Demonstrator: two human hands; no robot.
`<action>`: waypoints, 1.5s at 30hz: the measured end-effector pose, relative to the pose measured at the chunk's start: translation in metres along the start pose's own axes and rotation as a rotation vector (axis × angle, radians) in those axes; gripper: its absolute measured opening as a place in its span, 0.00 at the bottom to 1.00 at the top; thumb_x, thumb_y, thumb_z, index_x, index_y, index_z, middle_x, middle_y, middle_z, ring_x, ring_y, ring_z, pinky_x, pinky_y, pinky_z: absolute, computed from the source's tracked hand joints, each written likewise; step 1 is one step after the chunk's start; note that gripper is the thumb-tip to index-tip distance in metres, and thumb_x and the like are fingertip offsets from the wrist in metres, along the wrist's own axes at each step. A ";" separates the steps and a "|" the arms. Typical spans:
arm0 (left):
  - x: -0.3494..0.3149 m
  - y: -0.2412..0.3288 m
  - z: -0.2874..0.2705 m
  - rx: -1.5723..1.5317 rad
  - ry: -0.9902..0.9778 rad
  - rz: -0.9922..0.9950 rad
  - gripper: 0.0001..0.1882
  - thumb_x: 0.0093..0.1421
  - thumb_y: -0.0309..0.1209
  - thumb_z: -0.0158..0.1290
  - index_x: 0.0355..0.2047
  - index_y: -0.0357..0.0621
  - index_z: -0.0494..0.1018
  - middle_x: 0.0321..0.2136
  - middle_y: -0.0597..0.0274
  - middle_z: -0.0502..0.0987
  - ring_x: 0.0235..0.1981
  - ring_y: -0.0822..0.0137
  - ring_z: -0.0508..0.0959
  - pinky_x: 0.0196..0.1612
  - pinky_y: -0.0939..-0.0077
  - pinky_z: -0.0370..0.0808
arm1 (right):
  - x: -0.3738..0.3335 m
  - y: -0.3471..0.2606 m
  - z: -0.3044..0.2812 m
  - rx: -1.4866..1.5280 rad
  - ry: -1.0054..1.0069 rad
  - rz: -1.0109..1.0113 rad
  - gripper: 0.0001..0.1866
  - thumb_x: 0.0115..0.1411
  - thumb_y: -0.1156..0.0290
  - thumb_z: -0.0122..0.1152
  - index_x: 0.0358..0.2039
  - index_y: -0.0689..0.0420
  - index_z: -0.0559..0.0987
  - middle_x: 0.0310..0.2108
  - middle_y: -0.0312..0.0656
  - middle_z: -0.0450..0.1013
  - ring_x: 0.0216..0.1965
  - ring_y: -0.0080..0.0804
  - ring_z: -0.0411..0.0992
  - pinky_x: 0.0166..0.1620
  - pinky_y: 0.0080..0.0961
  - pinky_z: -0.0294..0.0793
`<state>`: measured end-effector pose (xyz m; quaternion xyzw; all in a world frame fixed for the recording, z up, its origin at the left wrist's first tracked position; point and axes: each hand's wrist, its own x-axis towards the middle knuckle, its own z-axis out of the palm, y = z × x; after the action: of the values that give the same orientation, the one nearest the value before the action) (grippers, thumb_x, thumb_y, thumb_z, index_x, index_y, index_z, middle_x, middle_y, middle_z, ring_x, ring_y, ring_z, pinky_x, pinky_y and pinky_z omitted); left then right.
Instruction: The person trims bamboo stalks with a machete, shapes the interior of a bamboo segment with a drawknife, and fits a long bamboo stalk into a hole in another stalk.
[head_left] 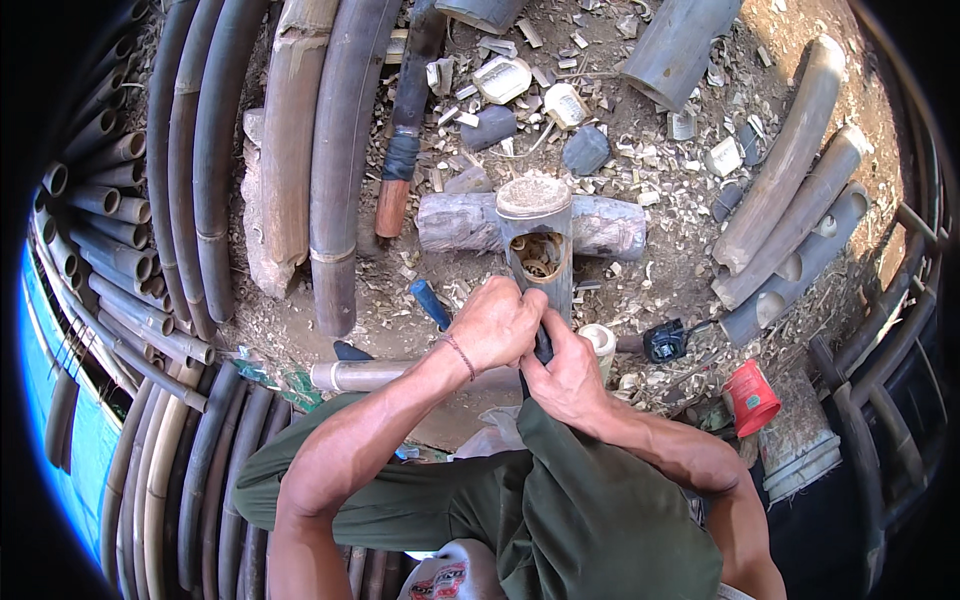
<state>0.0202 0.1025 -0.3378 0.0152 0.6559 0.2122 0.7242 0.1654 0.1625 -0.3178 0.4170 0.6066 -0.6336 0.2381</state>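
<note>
Dirt floor (690, 290) strewn with wood chips; bamboo poles (200, 150) stacked left; sunlit; blue tarp (60, 400) at edge.

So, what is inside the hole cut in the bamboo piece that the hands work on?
Inside the hole of the bamboo piece, pale curled shavings lie against a dark hollow. Deeper parts are in shadow, and the left hand and right hand cover its lower part.

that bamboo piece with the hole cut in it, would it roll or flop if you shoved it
The bamboo piece looks stiff, a thick-walled tube. Being round, it would probably roll if freed, though it leans on a log. The cut opening suggests it is hollow, so likely light.
</note>
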 end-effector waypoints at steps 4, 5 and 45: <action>0.008 -0.014 0.015 0.157 0.200 0.133 0.27 0.60 0.37 0.44 0.12 0.24 0.70 0.09 0.49 0.71 0.13 0.64 0.76 0.20 0.67 0.75 | -0.004 0.005 -0.005 -0.121 0.026 -0.059 0.28 0.56 0.73 0.58 0.58 0.61 0.67 0.38 0.62 0.76 0.39 0.61 0.76 0.41 0.48 0.75; 0.008 -0.016 0.021 0.081 0.199 0.073 0.25 0.62 0.37 0.45 0.17 0.24 0.73 0.10 0.53 0.72 0.13 0.67 0.75 0.19 0.70 0.73 | -0.006 0.004 -0.014 -0.208 0.040 -0.107 0.28 0.55 0.73 0.59 0.57 0.60 0.67 0.38 0.60 0.76 0.39 0.60 0.76 0.41 0.48 0.75; -0.043 -0.149 -0.133 0.527 1.467 0.410 0.41 0.53 0.37 0.63 0.62 0.32 0.59 0.59 0.39 0.63 0.61 0.44 0.63 0.65 0.55 0.61 | 0.013 -0.036 -0.151 -0.834 -0.287 -0.391 0.19 0.51 0.68 0.60 0.45 0.53 0.80 0.26 0.50 0.77 0.29 0.49 0.77 0.35 0.42 0.75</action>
<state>-0.0661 -0.0815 -0.3607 0.1621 0.9771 0.1350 0.0282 0.1657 0.3167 -0.2950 0.0727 0.8369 -0.4205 0.3427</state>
